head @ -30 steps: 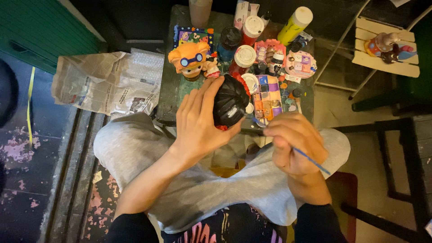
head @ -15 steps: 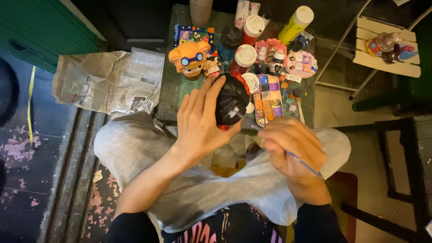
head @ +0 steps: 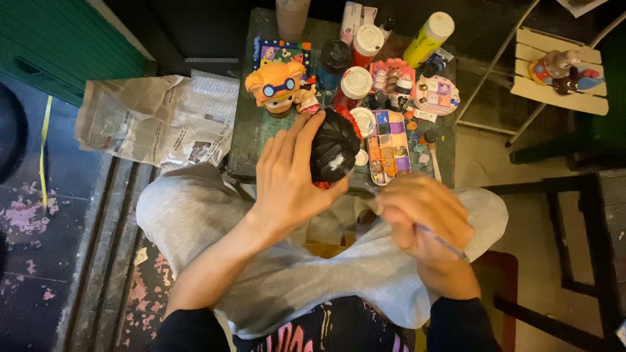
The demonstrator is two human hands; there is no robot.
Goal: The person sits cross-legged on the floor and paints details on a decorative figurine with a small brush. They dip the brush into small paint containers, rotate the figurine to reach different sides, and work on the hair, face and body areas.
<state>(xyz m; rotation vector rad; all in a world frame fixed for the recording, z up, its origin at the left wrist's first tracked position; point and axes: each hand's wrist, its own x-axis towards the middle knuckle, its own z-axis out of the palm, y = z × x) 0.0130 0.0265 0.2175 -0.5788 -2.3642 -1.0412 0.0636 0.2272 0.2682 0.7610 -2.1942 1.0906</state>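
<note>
Gripping the black figurine (head: 334,146) from the side, the left hand (head: 290,179) has fingers spread wide over its glossy ribbed top, thumb tucked underneath, holding it up just above the near edge of the worktop (head: 251,133) and over the lap. A bit of red peeks out below the black, near the thumb. Over on the other side, the right hand (head: 427,218) is curled snug around a thin paintbrush (head: 443,242), handle trailing out towards the wrist; the hand is blurred, and the bristle end is hidden, so I cannot tell whether it is touching the piece or not.

To do this well, I'd say: keep that left grip firm but on dry paint only, turn the figurine rather than the wrist, brace the brush hand against something steady, and load little paint at a time.

Moving outward, the paint palette (head: 386,145) with its grid of colour wells sits just beside the figurine, within easy dipping reach. Behind it stand paint bottles with white lids (head: 357,83), a yellow bottle (head: 427,38), and a pink tray (head: 391,75) of small pots. An orange figurine with goggles (head: 279,86) stands to the left, finished-looking. Spread newspaper (head: 156,117) lies on the floor well to the left, and a small pale stool (head: 561,88) with more little figures stands apart on the right
</note>
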